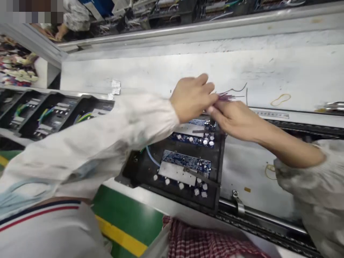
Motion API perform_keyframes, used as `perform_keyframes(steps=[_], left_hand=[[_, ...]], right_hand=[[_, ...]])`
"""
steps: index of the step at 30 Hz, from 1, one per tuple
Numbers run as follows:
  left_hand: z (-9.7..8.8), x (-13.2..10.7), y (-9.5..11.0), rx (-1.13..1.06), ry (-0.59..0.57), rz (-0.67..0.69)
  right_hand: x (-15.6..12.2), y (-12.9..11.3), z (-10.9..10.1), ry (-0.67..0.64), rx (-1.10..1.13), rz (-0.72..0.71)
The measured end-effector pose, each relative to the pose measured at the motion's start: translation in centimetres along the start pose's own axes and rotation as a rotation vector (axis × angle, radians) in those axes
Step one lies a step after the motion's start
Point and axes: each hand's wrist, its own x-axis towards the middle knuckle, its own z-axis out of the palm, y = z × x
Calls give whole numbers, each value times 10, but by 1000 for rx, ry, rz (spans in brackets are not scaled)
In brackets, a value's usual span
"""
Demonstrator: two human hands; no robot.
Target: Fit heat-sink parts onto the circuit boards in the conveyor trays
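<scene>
My left hand point(192, 98), in a white sleeve, and my right hand point(233, 120), with a bare forearm, meet above the top edge of a black metal chassis point(220, 161). A thin bundle of purple wires point(225, 96) sticks out from between my fingers, and its held end is hidden by both hands. The chassis lies on a white bench and holds two blue circuit boards point(186, 161) carrying white-topped capacitors. My hands partly cover the upper board point(200, 138). A pale blue cable point(152, 157) curves inside the chassis.
Loose dark wires and a yellow rubber band point(281, 99) lie on the bench. Black crates of parts point(53, 114) stand at the left. A black conveyor rail point(268, 225) runs along the near side. Another person's hand point(60, 32) works beyond the far rail.
</scene>
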Motion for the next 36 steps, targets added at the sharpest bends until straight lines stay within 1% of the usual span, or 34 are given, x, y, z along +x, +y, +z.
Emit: perform_keyframes(steps=[1,3,4,5,7,9,10,13,14,16,18,23,27,31,33,36], left_hand=[[-5,-26,7,-3,-7,-20],[-11,-73,20,-23,41,-55],[-10,-93,26,-53,65,-74],[-8,-110,32,-120,89,-122],[0,-134,40,-318,107,-230],[12,-148,45,-558,84,-351],[18,-153,47,-695,53,-420],[32,-160,51,-1084,-82,-660],[35,-161,52,-1174,-120,-721],[39,-163,54,-1233,-146,-771],[40,-163,55,-1242,-137,-780],[45,-160,53,-1272,-121,-760],[49,-159,52,-1213,-130,-718],[47,-158,51,-1165,-157,-679],[43,-154,48,-1099,-184,-607],[38,-146,42,-1001,-247,-440]], right_hand=[[-12,-14,1,-59,91,-41],[-29,-36,8,-168,237,-99],[-34,-44,15,-206,285,-126],[-36,-50,24,-234,316,-161],[-36,-57,43,-270,338,-237],[-32,-60,62,-292,338,-274],[-30,-61,69,-303,328,-274],[-27,-62,84,-335,268,-243],[-27,-63,87,-346,239,-231],[-29,-64,91,-358,187,-206],[-32,-65,94,-352,160,-195],[-33,-64,98,-339,159,-202],[-32,-61,100,-323,199,-213],[-32,-61,100,-333,247,-178],[-32,-61,99,-343,266,-140],[-31,-62,97,-338,308,-95]])
